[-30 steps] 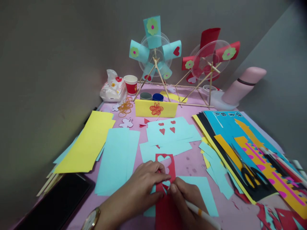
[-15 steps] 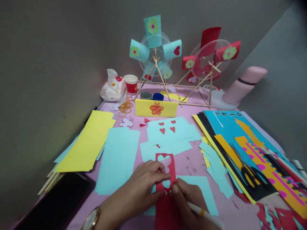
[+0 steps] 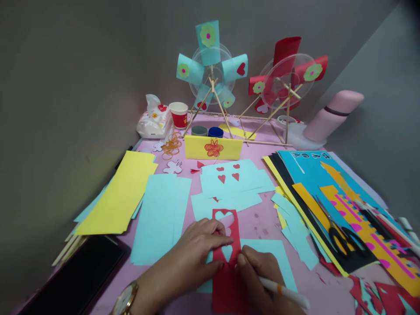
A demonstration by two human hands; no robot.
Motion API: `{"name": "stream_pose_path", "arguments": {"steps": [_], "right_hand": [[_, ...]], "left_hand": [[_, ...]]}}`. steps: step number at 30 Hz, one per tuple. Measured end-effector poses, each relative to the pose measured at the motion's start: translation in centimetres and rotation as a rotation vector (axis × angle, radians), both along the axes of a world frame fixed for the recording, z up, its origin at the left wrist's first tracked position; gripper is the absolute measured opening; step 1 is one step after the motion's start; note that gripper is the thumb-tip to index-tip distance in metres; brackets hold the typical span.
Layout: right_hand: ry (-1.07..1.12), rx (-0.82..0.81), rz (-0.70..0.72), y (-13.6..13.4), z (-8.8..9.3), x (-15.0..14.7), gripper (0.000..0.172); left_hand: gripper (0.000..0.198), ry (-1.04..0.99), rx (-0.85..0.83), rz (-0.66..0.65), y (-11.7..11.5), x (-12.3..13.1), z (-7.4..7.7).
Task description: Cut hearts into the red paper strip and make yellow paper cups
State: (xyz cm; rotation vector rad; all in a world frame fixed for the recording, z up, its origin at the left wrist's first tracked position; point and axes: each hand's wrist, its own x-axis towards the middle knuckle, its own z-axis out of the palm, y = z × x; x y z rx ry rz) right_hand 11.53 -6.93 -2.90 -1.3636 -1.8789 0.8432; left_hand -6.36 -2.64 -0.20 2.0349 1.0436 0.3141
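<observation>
Item, left to right: black tablet [image 3: 72, 280] at my near left, yellow sheets [image 3: 120, 194] and pale blue sheets [image 3: 162, 214] beyond it. My left hand [image 3: 197, 253], watch [image 3: 124, 299] on the wrist, lies flat with fingers pressed down on the red strip [image 3: 226, 262], pinning its left edge. My right hand [image 3: 259, 280] is closed round a white pen-like cutter [image 3: 284, 293], tip at the strip's right edge. Change over the last second: a third heart opening in the strip, ragged then, now shows clean and whole below the two above it, so that cut looks finished. Four red hearts [image 3: 229, 173] lie on blue paper farther back. Containers: paper cup [image 3: 179, 114], contents hidden; two small pots [image 3: 207, 131], grey and blue, insides not visible. Right: scissors [image 3: 341, 232] on stacked coloured sheets [image 3: 328, 197].
</observation>
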Motion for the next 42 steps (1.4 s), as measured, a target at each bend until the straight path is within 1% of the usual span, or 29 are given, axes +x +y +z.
{"name": "stream_pose_path", "arguments": {"steps": [4,8,11,13,17,20,27,36,42], "right_hand": [[0.099,-0.072,0.034,0.12,0.34,-0.07,0.039],[0.097,-0.08,0.048,0.16,0.52,-0.03,0.038],[0.079,-0.057,0.035,0.0,0.52,0.04,0.038],[0.079,-0.048,0.001,-0.16,0.49,0.06,0.038],[0.114,-0.086,-0.071,-0.29,0.37,0.03,0.038],[0.135,-0.15,-0.058,-0.15,0.25,-0.05,0.038],[0.166,-0.188,-0.058,-0.01,0.06,-0.21,0.037],[0.1,-0.16,-0.069,0.12,0.19,-0.34,0.036],[0.084,-0.174,-0.094,0.01,0.06,-0.4,0.035]], "left_hand": [[0.047,0.008,0.0,0.003,0.18,0.11,0.09],[0.046,-0.005,0.006,0.003,0.2,0.07,0.17],[0.046,-0.004,0.01,-0.001,0.12,-0.01,0.01],[0.047,-0.008,0.019,0.002,0.05,-0.06,-0.15],[0.047,-0.028,0.031,0.001,0.0,-0.1,-0.32],[0.046,-0.023,0.031,0.007,0.04,-0.08,-0.27],[0.045,-0.007,0.028,-0.001,-0.08,-0.1,-0.24],[0.044,0.027,0.007,-0.013,0.19,0.1,0.15],[0.043,0.019,0.004,-0.014,0.16,0.06,0.15]]}}
